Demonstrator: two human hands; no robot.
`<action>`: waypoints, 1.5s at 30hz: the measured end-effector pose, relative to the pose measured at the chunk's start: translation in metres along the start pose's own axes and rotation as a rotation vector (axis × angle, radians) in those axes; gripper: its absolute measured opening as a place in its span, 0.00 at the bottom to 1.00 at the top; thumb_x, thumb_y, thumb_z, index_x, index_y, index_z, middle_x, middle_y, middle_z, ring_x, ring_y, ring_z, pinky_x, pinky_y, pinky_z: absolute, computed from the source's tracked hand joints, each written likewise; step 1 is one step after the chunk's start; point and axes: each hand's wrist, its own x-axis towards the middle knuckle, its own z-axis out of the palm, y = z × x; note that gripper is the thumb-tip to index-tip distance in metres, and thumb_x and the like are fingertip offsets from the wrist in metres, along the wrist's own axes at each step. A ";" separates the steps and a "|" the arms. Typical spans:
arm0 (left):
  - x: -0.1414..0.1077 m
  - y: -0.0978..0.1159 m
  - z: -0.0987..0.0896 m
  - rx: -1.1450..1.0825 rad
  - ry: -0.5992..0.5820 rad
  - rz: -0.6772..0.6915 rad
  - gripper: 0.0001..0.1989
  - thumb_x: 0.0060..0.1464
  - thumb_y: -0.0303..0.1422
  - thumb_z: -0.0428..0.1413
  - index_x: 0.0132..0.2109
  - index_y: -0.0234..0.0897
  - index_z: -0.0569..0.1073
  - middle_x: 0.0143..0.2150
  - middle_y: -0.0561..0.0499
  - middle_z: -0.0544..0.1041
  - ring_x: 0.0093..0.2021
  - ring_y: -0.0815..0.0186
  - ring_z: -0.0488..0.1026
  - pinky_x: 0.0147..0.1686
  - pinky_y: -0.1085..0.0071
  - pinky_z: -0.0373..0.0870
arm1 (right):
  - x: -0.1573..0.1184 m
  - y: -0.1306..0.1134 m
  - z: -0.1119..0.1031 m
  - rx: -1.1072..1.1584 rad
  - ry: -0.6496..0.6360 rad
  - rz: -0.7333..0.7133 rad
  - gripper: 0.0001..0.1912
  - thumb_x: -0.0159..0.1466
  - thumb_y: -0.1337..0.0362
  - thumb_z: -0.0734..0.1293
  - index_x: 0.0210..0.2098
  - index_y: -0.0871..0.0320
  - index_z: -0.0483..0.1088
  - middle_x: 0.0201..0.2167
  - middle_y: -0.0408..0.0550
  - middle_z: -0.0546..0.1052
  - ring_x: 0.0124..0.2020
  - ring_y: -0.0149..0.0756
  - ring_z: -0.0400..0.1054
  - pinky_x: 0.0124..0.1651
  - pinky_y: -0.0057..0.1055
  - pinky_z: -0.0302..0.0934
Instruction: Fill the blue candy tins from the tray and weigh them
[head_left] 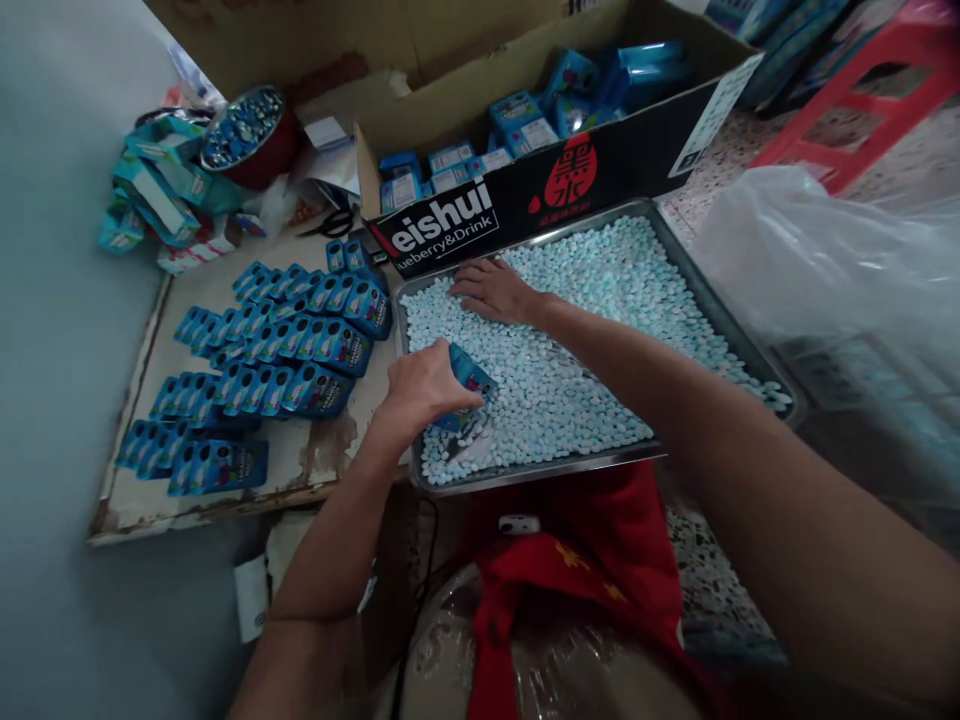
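Note:
My left hand [429, 385] grips a small blue candy box [471, 372] between thumb and fingers. The box is tilted low over the near left part of a metal tray [540, 464], close to a bare patch of its floor. Pale blue and white candies [592, 345] cover most of the tray. My right hand [495, 290] rests on the candies near the tray's far left side, palm down with its fingers stretched out. Whether candies are inside the held box is hidden.
Rows of blue boxes [289, 340] stand on the table to the left. Behind the tray is a large black carton [600, 165] holding more blue boxes. A red bowl [266, 160] of small wrapped pieces, scissors [334, 224], a red stool [847, 110] and a plastic bag [810, 240] surround the work area.

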 end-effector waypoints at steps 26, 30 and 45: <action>0.038 0.012 0.055 -1.083 0.618 0.300 0.47 0.35 0.42 0.84 0.58 0.45 0.69 0.56 0.48 0.81 0.60 0.47 0.80 0.62 0.53 0.78 | -0.021 -0.154 -0.056 0.887 0.787 0.465 0.32 0.69 0.27 0.69 0.32 0.50 0.69 0.30 0.45 0.75 0.39 0.40 0.75 0.44 0.40 0.74; 0.046 0.003 0.051 -1.028 0.603 0.274 0.47 0.33 0.41 0.84 0.58 0.46 0.70 0.55 0.50 0.81 0.60 0.45 0.80 0.61 0.52 0.79 | -0.018 -0.161 -0.047 0.840 0.746 0.411 0.34 0.69 0.25 0.68 0.32 0.50 0.72 0.30 0.47 0.76 0.42 0.42 0.77 0.46 0.42 0.74; 0.065 -0.007 0.067 -1.377 0.380 0.341 0.43 0.30 0.42 0.82 0.51 0.44 0.68 0.51 0.50 0.83 0.56 0.50 0.83 0.58 0.53 0.82 | -0.045 -0.151 -0.048 0.714 0.609 0.377 0.32 0.75 0.29 0.63 0.51 0.50 0.80 0.58 0.52 0.84 0.66 0.49 0.75 0.63 0.48 0.74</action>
